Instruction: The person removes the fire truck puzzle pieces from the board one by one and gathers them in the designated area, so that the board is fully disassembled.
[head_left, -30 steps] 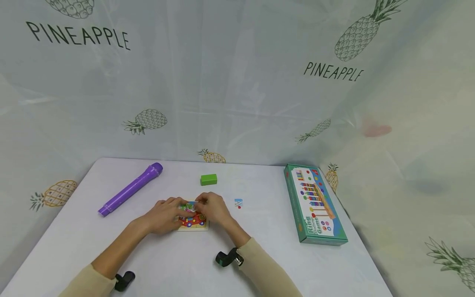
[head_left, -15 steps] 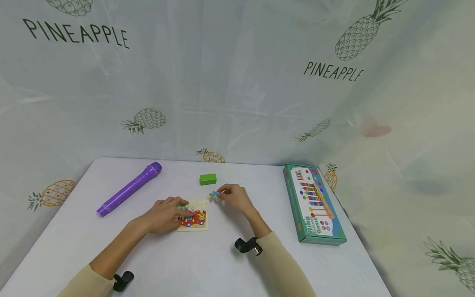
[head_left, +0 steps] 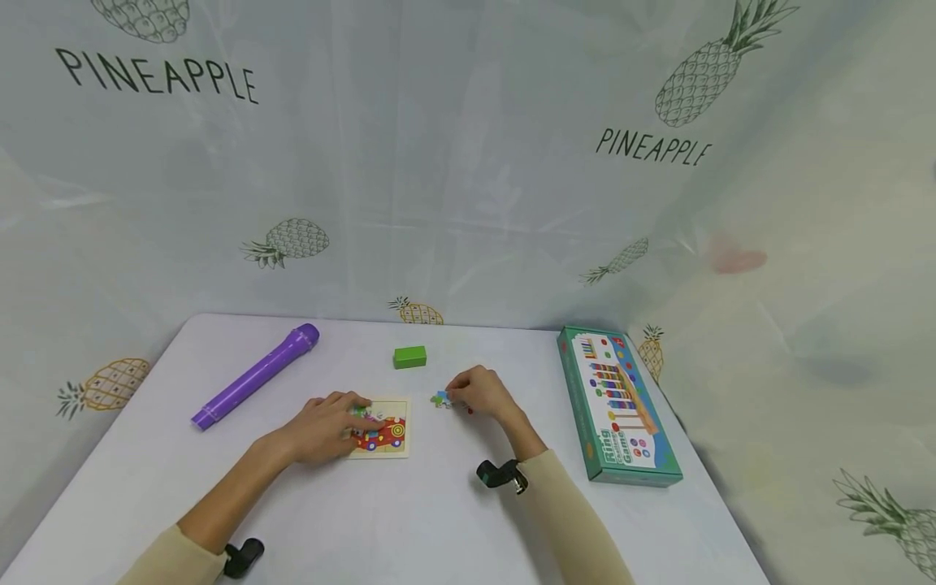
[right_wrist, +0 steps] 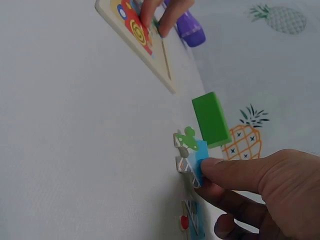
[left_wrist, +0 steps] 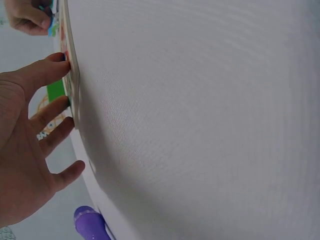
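On the white table lies a small wooden jigsaw puzzle board with a red vehicle picture. My left hand rests on its left part, fingers extended, covering some of the picture; in the left wrist view the fingertips touch the board's edge region. To the right of the board, my right hand pinches a blue and green puzzle piece between thumb and fingers, low over the table. A second puzzle piece, blue with a red spot, lies beside that hand, mostly hidden by it in the head view.
Behind the board sits a green block. A purple microphone-shaped tube lies at the left. Toward the right edge is a green toy box. A pineapple-print curtain hangs behind the table.
My right hand has lifted the puzzle piece off the board and carried it right, near the loose piece. An unfilled patch now shows at the board's upper right. My left hand has stayed put.
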Motion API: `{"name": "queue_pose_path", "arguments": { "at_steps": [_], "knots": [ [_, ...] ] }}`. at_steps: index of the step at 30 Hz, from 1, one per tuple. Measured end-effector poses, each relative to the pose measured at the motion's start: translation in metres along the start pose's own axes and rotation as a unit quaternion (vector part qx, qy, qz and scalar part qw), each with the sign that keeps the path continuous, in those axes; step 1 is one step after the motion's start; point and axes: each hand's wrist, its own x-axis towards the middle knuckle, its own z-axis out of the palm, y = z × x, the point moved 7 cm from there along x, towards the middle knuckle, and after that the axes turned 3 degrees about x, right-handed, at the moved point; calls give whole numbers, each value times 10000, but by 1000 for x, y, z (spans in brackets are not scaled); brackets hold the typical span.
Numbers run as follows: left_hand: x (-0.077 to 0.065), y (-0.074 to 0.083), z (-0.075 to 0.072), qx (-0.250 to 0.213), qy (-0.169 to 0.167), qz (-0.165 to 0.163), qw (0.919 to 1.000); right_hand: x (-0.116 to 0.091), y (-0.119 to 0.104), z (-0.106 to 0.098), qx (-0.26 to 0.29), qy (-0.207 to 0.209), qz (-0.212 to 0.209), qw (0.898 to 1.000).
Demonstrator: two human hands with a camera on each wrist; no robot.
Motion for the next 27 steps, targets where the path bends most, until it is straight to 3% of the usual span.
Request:
{"name": "queue_pose_path", "arguments": {
  "at_steps": [27],
  "knots": [
    [0,1,1,-70,-62,-69,9999,5,3,4,-143,-114,-26,9998]
  ]
}}
